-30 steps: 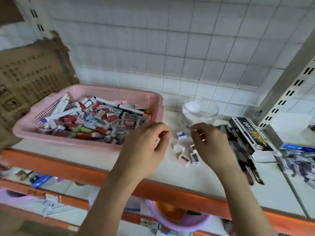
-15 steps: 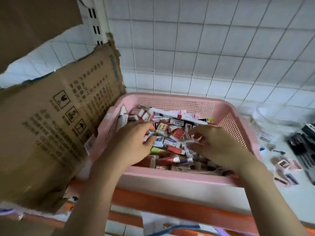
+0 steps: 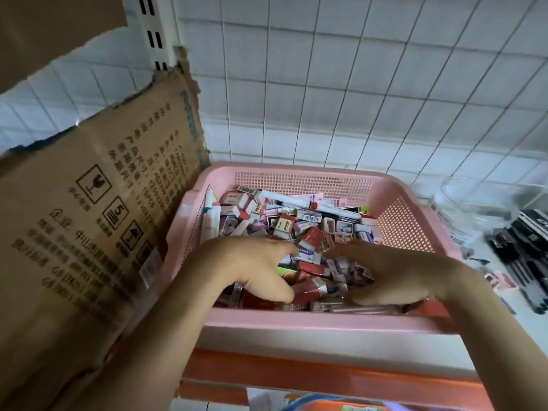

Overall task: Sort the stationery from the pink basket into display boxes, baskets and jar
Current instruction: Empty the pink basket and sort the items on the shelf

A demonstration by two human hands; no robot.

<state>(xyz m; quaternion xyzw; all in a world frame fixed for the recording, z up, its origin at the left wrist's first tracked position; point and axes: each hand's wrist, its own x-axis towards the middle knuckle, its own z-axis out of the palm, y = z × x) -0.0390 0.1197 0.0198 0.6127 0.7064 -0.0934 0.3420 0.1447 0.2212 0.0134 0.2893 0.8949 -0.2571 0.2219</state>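
Left fingers: the left hand [image 3: 246,268] lies inside the pink perforated plastic basket [image 3: 299,320], fingers [image 3: 278,292] loosely curved and pointing toward 3 o'clock, resting on the pile; whether they pinch an item cannot be told.
Right fingers: the right hand [image 3: 397,274] mirrors it, fingers [image 3: 360,299] pointing toward 9 o'clock, bent over the pile; no firm grip visible.
Task item: the heap of small boxed erasers and sharpeners [image 3: 299,229] fills the basket, touching both sets of fingers and running on toward 12 o'clock; a white marker pen [image 3: 314,204] lies across its far side.
Between the fingers: a red-and-white eraser box [image 3: 308,287] sits in the gap, just beside the left thumb.
Destination: the clear glass jar [image 3: 474,203] stands at 3 o'clock, outside the basket on the white shelf [image 3: 530,324].
Risk: a scoop would likely gather mixed kinds, since the heap is loose and unsorted.
Risk: small boxes may slip out over the rim, as the curved fingers close on little.
Surroundings: a torn brown cardboard flap [image 3: 98,232] stands at 9 o'clock, touching the basket.
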